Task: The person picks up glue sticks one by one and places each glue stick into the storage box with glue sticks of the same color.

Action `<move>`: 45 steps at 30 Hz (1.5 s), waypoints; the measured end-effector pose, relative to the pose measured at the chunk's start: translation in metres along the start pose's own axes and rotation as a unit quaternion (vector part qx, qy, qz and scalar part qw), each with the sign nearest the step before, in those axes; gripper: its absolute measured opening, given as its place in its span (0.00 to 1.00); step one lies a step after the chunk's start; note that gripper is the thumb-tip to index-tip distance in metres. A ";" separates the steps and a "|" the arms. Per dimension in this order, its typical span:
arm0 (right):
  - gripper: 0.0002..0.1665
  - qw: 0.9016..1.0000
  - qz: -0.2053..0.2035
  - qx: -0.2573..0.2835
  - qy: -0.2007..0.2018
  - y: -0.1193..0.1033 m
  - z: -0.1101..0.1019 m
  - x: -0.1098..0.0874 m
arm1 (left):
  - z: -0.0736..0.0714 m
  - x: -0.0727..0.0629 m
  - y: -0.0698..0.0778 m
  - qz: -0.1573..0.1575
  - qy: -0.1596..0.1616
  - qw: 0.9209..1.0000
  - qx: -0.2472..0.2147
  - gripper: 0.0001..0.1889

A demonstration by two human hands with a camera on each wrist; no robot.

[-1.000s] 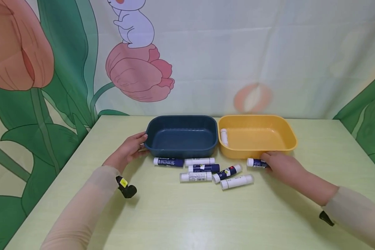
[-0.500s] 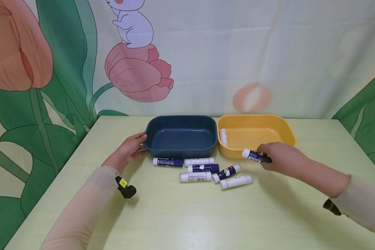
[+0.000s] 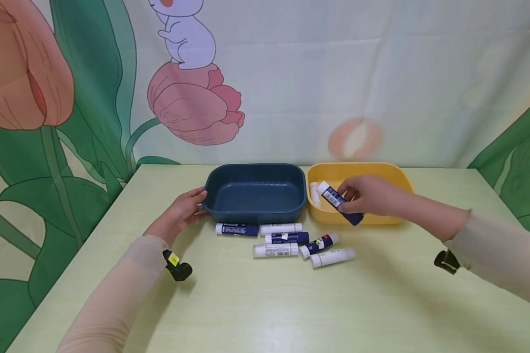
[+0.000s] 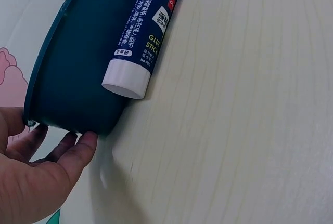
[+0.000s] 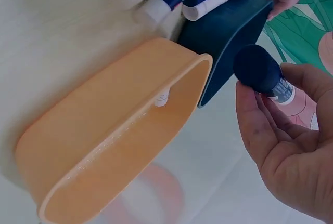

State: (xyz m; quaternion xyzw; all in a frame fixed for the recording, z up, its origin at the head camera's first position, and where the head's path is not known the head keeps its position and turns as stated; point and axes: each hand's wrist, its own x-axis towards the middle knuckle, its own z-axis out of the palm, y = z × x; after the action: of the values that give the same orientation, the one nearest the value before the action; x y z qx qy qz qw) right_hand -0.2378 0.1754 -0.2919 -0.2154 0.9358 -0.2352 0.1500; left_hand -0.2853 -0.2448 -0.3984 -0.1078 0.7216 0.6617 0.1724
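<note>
The right hand [image 3: 367, 194] pinches a navy glue stick [image 3: 332, 197] above the yellow bin [image 3: 329, 215], where one white stick [image 3: 315, 195] already lies, while the left hand [image 3: 182, 210], thumb and fingers curled, grips the blue bin [image 3: 253, 215], and six other sticks [image 3: 287, 238] remain between the hands.

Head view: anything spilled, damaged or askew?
Nothing stands out: the navy bin and yellow bin sit upright side by side; the loose glue sticks merely lie at uneven angles, no spill or damage visible.

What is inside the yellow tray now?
In the yellow tray, one white tube lies near the blue tray. In the head view, the right hand hides part of the inside.
</note>
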 end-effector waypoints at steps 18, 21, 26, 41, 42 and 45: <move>0.29 0.958 0.098 0.268 -0.040 -0.035 -0.001 0.067 | -0.001 0.002 0.000 -0.007 0.017 1.000 -0.006 0.30; 0.30 0.952 0.106 0.285 -0.039 -0.037 0.001 0.078 | -0.001 0.002 0.000 -0.008 0.021 1.000 -0.006 0.29; 0.30 0.943 0.118 0.310 -0.041 -0.040 0.004 0.093 | -0.001 0.003 0.000 -0.010 0.022 1.000 0.000 0.29; 0.28 0.912 0.163 0.373 -0.049 -0.050 0.033 0.138 | 0.000 0.000 0.002 -0.014 0.027 1.000 -0.005 0.29; 0.27 0.911 0.167 0.375 -0.051 -0.050 0.036 0.140 | 0.000 0.000 0.002 -0.014 0.027 1.000 -0.005 0.29; 0.25 0.908 0.179 0.375 -0.053 -0.047 0.046 0.147 | 0.001 0.001 0.002 -0.012 0.024 1.000 -0.005 0.29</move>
State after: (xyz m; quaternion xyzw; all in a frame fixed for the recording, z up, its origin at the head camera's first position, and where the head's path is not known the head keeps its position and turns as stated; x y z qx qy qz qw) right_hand -0.3314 0.0508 -0.3327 0.0159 0.7924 -0.5258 0.3087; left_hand -0.2868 -0.2439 -0.3972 -0.1329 0.7210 0.6602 0.1628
